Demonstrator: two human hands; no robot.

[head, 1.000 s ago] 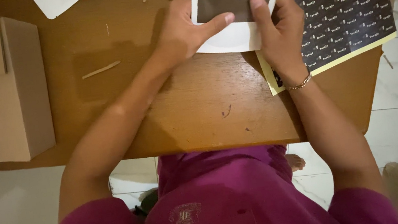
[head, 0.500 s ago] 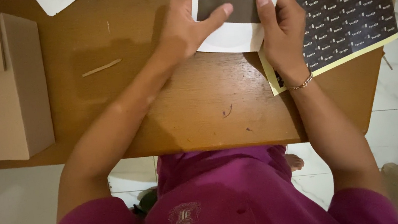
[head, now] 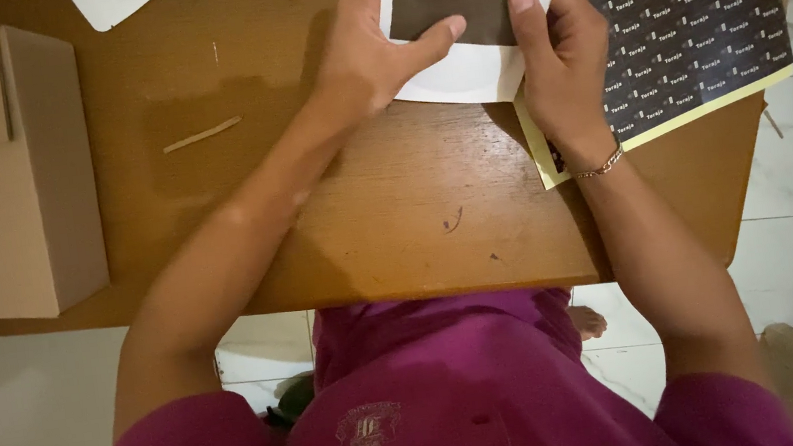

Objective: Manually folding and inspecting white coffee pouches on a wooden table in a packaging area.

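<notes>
Both thumbs have slid slightly along the white pouch (head: pixel 470 42) since a second ago. Left hand (head: pixel 371 60) and right hand (head: pixel 563 56) grip it with closed fingers above the wooden counter (head: pixel 395 213), overlapping a dark patterned sheet (head: pixel 685 26).

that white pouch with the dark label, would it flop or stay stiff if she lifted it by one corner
The white pouch looks thin and flat, so it would probably bend somewhat and feel light. Both the left hand and right hand pinch its lower edge, thumbs on top, which hints it needs support. Its smooth face may slide easily on the wooden table.
</notes>
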